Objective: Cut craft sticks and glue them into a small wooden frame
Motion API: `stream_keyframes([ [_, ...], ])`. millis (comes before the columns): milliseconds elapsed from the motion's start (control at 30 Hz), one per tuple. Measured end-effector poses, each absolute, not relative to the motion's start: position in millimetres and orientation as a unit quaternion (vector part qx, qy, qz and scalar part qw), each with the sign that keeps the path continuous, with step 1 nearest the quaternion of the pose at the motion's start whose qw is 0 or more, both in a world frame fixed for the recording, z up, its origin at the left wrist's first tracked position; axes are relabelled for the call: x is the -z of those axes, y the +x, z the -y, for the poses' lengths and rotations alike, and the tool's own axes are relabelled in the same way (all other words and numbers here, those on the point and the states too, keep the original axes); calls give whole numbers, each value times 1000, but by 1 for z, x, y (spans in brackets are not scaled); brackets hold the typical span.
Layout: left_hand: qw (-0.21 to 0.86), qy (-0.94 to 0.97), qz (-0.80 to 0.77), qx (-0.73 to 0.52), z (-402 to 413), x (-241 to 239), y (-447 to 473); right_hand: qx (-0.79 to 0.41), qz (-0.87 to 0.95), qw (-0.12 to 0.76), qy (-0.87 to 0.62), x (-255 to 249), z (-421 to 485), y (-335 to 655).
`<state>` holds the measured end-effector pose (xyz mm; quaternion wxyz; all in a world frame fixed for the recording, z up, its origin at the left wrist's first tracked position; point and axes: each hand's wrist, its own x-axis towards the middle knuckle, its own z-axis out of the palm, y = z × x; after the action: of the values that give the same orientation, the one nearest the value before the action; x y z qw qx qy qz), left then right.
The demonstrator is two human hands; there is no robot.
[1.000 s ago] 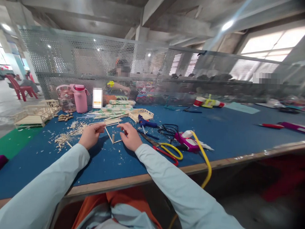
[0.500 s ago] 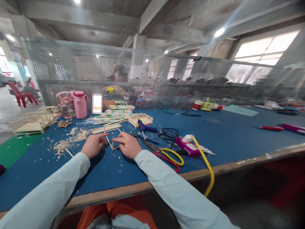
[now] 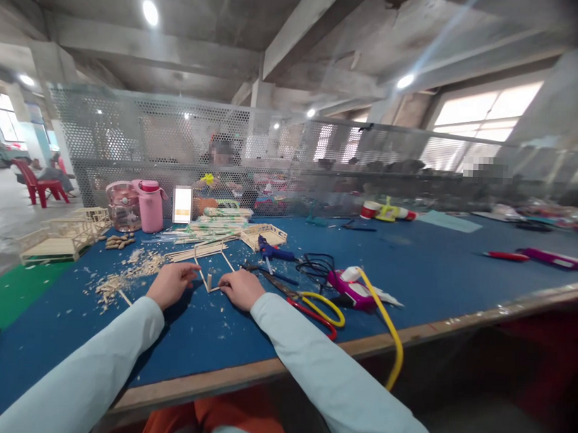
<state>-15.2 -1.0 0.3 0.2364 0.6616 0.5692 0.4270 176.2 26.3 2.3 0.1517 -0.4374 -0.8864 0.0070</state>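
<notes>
Head view: blue-topped bench fills the lower half, near edge running across under both arms. Left sleeve comes in from bottom left, right sleeve from bottom right; forearms converge toward the middle, both slanting forward. Scissors, one red and one yellow handle, lie just right of the right wrist. Wood bits scattered left of the left hand.

Left hand: back up, fingers bent and pointing right, tips at the left side of the frame. Can't tell if they're gripping or only near it. Right hand: knuckles up, fingers curled and pointing left, tips pinched on the near right corner.

Stick frame sits between the two hands, on or just above the bench, can't tell which. Smallest: short stub, upright at the frame's near left corner.
</notes>
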Motion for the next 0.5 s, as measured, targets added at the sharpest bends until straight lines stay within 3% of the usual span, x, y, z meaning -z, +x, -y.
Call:
stream_keyframes([
  [167,435,440,-559,-552,-11,-7,-1,32,901,145,-408,-2,-28,178],
  [300,437,331,-566,-615,-18,-16,9,39,908,203,-366,-4,-30,181],
  [500,513,339,-534,-581,4,-13,10,17,893,302,-333,-11,-27,185],
])
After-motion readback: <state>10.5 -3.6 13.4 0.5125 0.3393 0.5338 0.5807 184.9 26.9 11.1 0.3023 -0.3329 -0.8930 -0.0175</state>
